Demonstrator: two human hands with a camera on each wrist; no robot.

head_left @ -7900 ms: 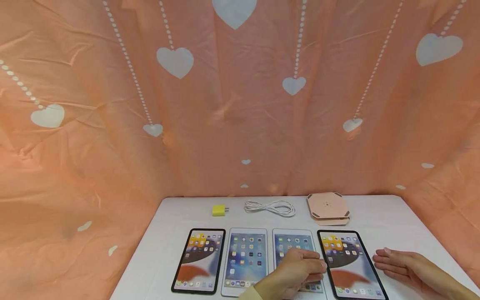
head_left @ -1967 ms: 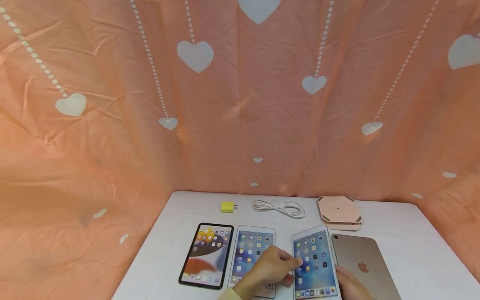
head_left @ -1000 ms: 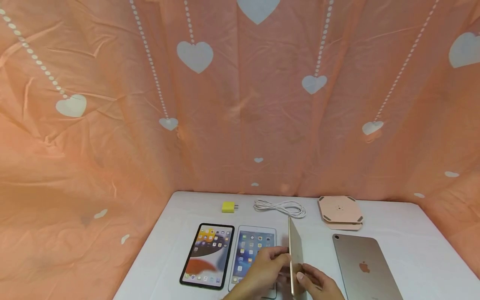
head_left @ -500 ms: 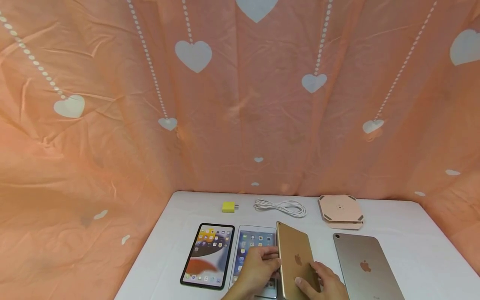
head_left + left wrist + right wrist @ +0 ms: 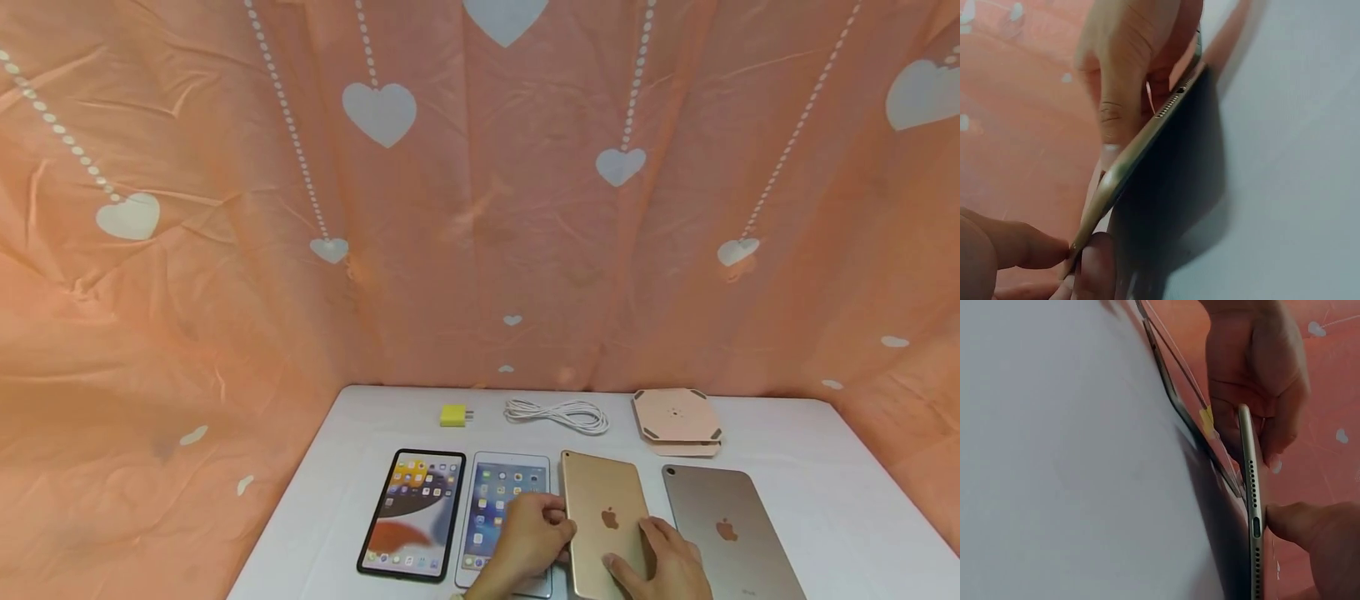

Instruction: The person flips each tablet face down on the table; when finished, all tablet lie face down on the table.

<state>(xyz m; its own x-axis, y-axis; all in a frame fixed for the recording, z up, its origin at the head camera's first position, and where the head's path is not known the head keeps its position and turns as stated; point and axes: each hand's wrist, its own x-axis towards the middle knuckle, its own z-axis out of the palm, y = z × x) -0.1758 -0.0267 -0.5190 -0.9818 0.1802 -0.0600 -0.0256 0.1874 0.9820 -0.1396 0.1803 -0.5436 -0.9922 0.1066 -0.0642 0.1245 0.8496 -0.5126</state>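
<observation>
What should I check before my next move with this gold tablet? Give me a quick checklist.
1. Left grip secure: ok, thumb and fingers pinch one long edge of the gold tablet.
2. Right grip placed: ok, at the opposite edge, thumb on the back.
3. Gold tablet flat on the table: not ok, it is tilted.
4. Gold tablet's screen undamaged: cannot tell, it faces down and looks dark.
5. Gray tablet face down: ok, its back shows.
6. White cable and yellow charger clear: ok, both lie beyond the tablets.
</observation>
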